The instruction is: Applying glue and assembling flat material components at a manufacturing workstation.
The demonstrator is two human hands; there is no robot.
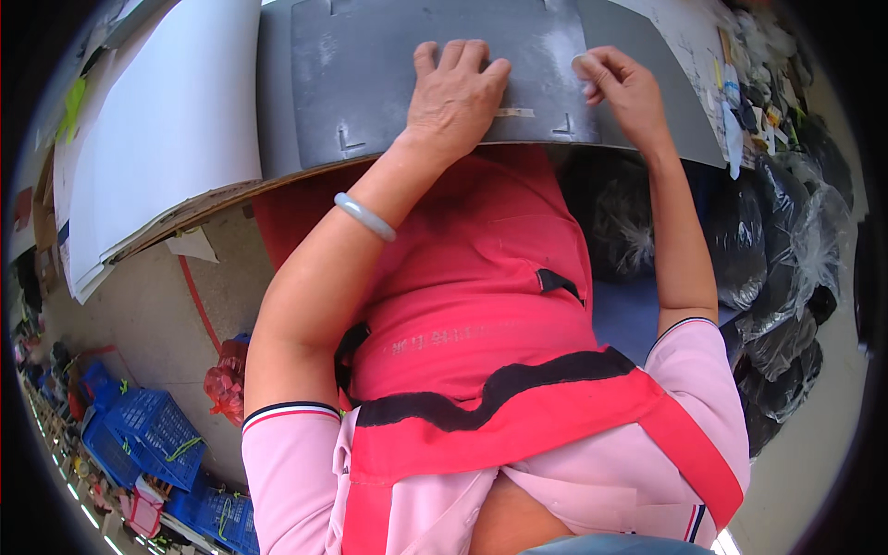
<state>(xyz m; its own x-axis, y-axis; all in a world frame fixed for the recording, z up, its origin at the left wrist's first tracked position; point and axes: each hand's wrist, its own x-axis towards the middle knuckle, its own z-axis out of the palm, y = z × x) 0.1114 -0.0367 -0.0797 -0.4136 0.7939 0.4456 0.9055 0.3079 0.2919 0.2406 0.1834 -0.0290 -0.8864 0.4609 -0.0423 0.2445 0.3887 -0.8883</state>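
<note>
A dark grey board (370, 83) with whitish smears and corner marks lies on the worktable. My left hand (453, 97) rests on it, palm down, with bent fingers apart and nothing visible in them. A small pale strip (515, 112) lies on the board beside that hand's wrist. At the board's right edge, my right hand (631, 91) is closed in a pinch. Between its thumb and forefinger shows the edge of a small whitish piece (579, 61); its kind is too small to tell.
Large white sheets (176, 111) are stacked at the table's left, overhanging the front edge. Small tools and scraps (754, 92) crowd the far right. Black plastic bags (740, 231) stand below on the right. Blue baskets (153, 430) and a red bag (227, 379) sit on the floor at left.
</note>
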